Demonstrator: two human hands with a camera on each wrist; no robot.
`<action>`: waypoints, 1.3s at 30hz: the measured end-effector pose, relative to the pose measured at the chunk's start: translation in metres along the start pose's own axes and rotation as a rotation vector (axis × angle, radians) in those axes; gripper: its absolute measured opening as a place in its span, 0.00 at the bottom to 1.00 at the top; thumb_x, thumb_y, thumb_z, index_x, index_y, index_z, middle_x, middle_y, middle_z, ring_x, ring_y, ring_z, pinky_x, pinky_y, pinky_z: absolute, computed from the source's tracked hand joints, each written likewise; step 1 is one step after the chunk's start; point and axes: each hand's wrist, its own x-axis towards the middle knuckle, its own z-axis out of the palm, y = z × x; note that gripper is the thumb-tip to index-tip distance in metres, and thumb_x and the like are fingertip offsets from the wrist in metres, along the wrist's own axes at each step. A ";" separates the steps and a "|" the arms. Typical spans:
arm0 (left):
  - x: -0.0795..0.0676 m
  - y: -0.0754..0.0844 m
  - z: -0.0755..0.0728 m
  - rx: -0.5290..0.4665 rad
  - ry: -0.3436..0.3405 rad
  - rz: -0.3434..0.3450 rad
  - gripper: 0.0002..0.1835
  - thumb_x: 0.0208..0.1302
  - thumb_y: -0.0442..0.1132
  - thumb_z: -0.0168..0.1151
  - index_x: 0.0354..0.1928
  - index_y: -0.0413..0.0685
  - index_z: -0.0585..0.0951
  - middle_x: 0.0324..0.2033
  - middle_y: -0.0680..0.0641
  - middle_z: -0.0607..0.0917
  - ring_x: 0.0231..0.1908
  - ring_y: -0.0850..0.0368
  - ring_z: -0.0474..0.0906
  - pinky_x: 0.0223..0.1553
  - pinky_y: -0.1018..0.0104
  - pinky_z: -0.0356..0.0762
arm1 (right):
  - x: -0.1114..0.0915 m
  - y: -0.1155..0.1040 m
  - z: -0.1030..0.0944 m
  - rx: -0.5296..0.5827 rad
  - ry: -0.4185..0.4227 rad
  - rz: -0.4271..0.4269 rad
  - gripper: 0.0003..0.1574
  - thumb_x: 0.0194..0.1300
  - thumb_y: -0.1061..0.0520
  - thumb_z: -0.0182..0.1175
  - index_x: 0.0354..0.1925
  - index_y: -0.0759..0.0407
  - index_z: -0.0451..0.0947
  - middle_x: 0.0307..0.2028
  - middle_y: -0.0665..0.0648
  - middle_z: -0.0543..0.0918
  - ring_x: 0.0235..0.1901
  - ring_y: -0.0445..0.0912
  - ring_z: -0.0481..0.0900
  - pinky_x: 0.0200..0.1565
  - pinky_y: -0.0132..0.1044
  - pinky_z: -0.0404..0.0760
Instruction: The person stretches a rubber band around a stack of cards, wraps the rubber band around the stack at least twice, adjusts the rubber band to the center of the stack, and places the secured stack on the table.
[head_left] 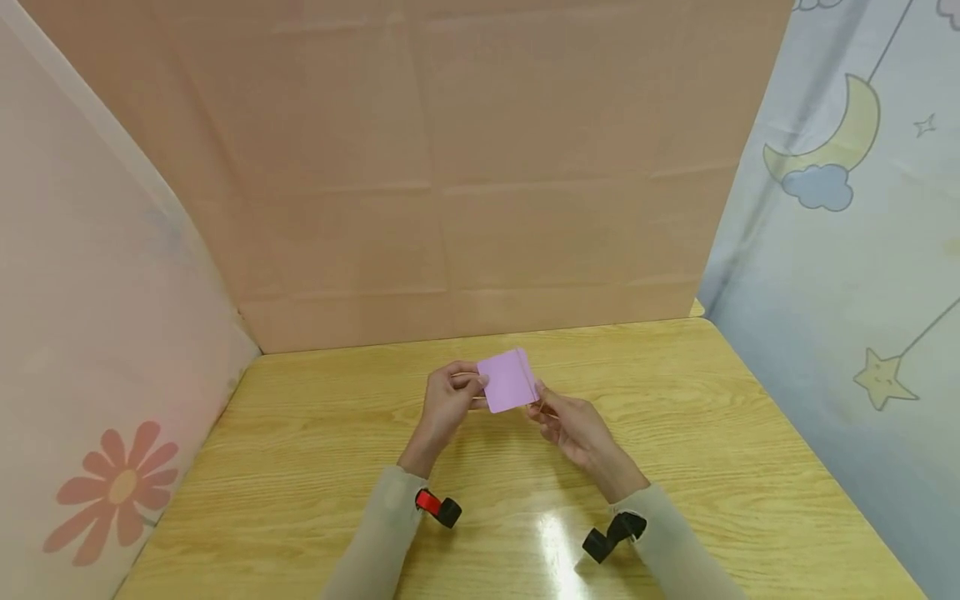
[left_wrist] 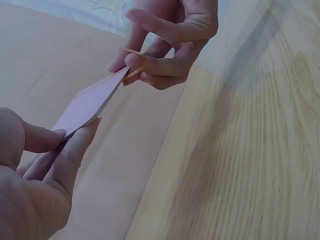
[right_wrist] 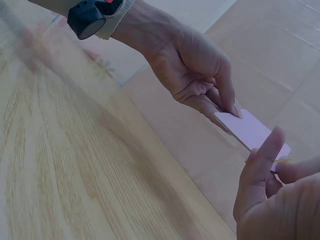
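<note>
A thin lilac square stack of paper or cards [head_left: 507, 382] is held tilted above the table. My left hand [head_left: 447, 403] pinches its left edge, thumb on the top face and fingers beneath. A thin yellowish rubber band [left_wrist: 142, 66] runs across the stack close to its right edge and loops out by the right fingers. My right hand [head_left: 576, 428] is at the stack's lower right corner, pinching the band between thumb and fingers. In the right wrist view, the stack [right_wrist: 252, 131] spans the space between both hands, and the right fingers partly cover its near end.
Beneath the hands is a wood-grain table [head_left: 315, 433]. A plain peach cloth [head_left: 450, 167] hangs along its back edge. Printed cloths stand at the left [head_left: 112, 292] and right [head_left: 825, 267]. Both wrists carry black camera straps over light sleeves.
</note>
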 end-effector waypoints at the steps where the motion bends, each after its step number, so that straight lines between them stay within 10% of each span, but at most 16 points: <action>1: 0.000 0.001 -0.001 0.004 -0.007 -0.005 0.08 0.70 0.25 0.63 0.49 0.31 0.81 0.40 0.32 0.91 0.32 0.54 0.89 0.41 0.48 0.93 | 0.000 0.000 0.000 -0.003 -0.003 -0.002 0.19 0.78 0.46 0.61 0.39 0.60 0.85 0.33 0.50 0.84 0.31 0.38 0.83 0.27 0.22 0.81; 18: -0.001 -0.003 -0.008 0.027 -0.102 -0.058 0.08 0.71 0.26 0.64 0.49 0.29 0.81 0.34 0.40 0.92 0.29 0.59 0.86 0.32 0.66 0.91 | -0.001 -0.003 -0.012 -0.149 -0.026 -0.055 0.14 0.74 0.51 0.67 0.31 0.55 0.87 0.30 0.47 0.81 0.33 0.42 0.74 0.38 0.33 0.82; 27: -0.004 -0.008 -0.003 0.051 -0.039 -0.050 0.08 0.70 0.26 0.65 0.48 0.30 0.81 0.38 0.33 0.92 0.30 0.56 0.89 0.45 0.42 0.91 | -0.001 -0.006 -0.019 -0.201 -0.095 0.048 0.20 0.75 0.45 0.65 0.33 0.57 0.88 0.27 0.48 0.82 0.26 0.40 0.74 0.30 0.31 0.79; 39: -0.006 -0.005 -0.006 0.030 -0.062 -0.051 0.09 0.71 0.26 0.64 0.49 0.29 0.79 0.35 0.38 0.92 0.30 0.57 0.88 0.43 0.47 0.92 | 0.000 -0.002 -0.023 -0.140 -0.194 0.113 0.23 0.78 0.40 0.60 0.39 0.55 0.88 0.33 0.48 0.84 0.33 0.40 0.78 0.36 0.34 0.84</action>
